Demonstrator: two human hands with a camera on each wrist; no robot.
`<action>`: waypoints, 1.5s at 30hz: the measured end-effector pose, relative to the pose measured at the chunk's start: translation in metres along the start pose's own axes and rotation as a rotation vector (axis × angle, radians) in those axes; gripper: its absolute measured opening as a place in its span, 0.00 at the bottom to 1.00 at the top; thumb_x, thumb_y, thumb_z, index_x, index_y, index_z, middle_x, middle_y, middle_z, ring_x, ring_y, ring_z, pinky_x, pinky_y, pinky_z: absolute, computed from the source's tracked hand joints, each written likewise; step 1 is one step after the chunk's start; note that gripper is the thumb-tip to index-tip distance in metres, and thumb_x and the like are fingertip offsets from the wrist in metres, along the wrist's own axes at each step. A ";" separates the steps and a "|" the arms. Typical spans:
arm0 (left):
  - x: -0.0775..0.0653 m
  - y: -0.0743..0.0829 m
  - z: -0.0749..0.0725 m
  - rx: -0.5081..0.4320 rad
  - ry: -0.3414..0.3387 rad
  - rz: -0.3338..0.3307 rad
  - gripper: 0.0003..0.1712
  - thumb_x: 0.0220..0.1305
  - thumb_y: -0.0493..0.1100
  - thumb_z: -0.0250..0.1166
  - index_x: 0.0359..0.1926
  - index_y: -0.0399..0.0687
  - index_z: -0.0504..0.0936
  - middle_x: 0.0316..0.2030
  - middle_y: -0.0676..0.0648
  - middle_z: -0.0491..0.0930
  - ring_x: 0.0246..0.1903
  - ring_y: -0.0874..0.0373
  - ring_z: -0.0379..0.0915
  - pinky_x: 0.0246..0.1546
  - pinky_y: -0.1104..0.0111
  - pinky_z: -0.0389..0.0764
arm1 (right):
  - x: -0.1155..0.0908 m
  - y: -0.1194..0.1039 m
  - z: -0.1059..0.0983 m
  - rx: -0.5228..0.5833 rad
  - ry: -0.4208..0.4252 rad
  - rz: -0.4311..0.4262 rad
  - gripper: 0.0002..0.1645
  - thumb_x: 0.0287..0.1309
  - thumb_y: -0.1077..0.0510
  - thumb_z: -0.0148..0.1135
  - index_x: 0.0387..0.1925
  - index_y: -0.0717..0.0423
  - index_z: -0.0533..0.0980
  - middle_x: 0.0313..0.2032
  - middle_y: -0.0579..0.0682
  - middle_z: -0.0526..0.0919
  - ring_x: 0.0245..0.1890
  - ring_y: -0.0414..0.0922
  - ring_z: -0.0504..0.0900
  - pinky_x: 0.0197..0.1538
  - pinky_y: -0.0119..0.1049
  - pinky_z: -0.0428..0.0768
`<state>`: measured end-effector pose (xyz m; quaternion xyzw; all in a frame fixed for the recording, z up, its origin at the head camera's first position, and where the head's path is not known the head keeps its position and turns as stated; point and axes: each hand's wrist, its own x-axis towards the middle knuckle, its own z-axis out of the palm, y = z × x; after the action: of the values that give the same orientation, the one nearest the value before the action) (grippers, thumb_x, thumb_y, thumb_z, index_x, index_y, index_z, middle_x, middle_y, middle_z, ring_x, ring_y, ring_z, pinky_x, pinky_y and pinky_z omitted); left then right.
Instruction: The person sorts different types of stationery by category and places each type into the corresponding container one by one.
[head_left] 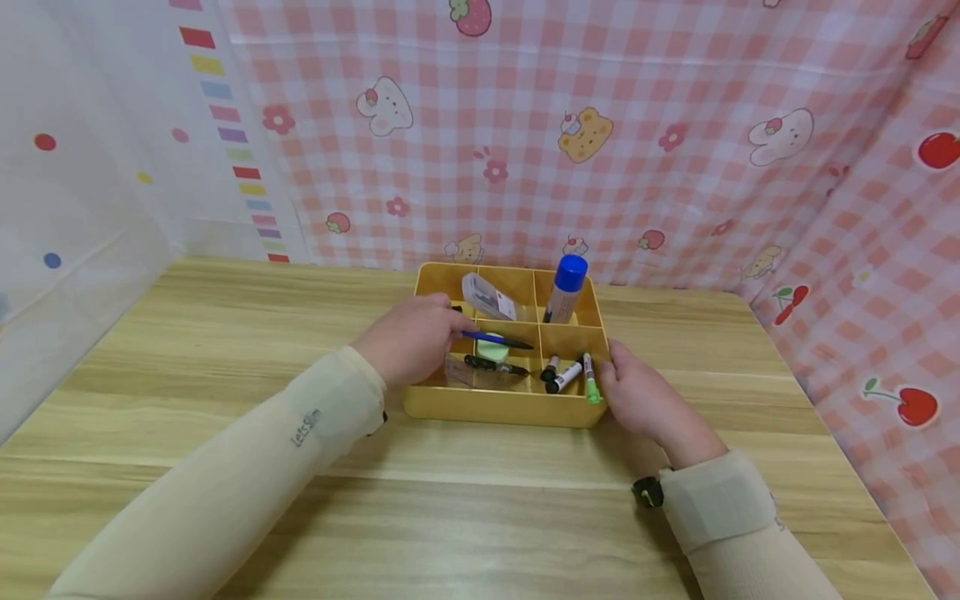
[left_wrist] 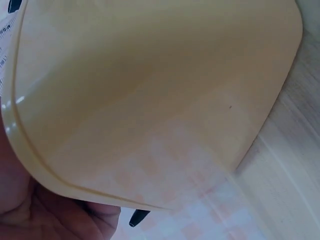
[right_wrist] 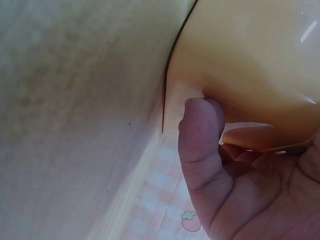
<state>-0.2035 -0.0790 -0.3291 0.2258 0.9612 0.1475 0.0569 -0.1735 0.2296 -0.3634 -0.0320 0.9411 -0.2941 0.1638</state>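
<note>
A yellow divided organizer box (head_left: 495,407) stands on the table. My left hand (head_left: 412,340) reaches over its left wall and pinches a blue pen (head_left: 487,337) with a dark tip, held over the front left compartment. Below that pen lie a pale green round item (head_left: 492,348) and a black pen (head_left: 495,365). In the left wrist view, the box's side wall (left_wrist: 150,100) hides most of the fingers. My right hand (head_left: 641,392) grips the box's right wall; in the right wrist view its thumb (right_wrist: 202,135) presses the outer side (right_wrist: 250,65).
Short markers (head_left: 568,377), one with a green cap, lie in the front right compartment. A blue-capped bottle or glue stick (head_left: 567,287) leans in the back right one. A clear plastic case (head_left: 489,298) sits at the back. A checked curtain (head_left: 525,192) hangs behind the wooden table (head_left: 480,517).
</note>
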 end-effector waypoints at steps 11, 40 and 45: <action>0.008 -0.001 -0.006 0.027 0.006 0.062 0.15 0.78 0.42 0.62 0.58 0.53 0.89 0.43 0.51 0.83 0.41 0.55 0.76 0.49 0.63 0.82 | -0.001 0.000 0.000 -0.008 0.009 -0.004 0.35 0.85 0.48 0.31 0.84 0.56 0.46 0.77 0.69 0.64 0.70 0.63 0.72 0.67 0.64 0.75; 0.020 0.011 -0.009 -0.076 0.021 0.165 0.17 0.80 0.43 0.58 0.62 0.54 0.87 0.59 0.50 0.87 0.60 0.52 0.83 0.63 0.57 0.83 | -0.001 0.000 0.000 0.008 -0.005 0.001 0.37 0.85 0.47 0.31 0.85 0.56 0.44 0.78 0.69 0.62 0.67 0.62 0.74 0.63 0.60 0.78; 0.017 0.006 -0.008 -0.086 -0.030 0.148 0.22 0.83 0.47 0.53 0.72 0.61 0.79 0.65 0.49 0.83 0.56 0.54 0.83 0.58 0.58 0.84 | -0.001 0.000 0.000 0.006 -0.008 0.004 0.36 0.85 0.47 0.31 0.85 0.55 0.45 0.77 0.69 0.63 0.64 0.60 0.75 0.60 0.57 0.80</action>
<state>-0.2180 -0.0680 -0.3204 0.2957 0.9338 0.1889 0.0699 -0.1728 0.2297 -0.3626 -0.0307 0.9396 -0.2963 0.1684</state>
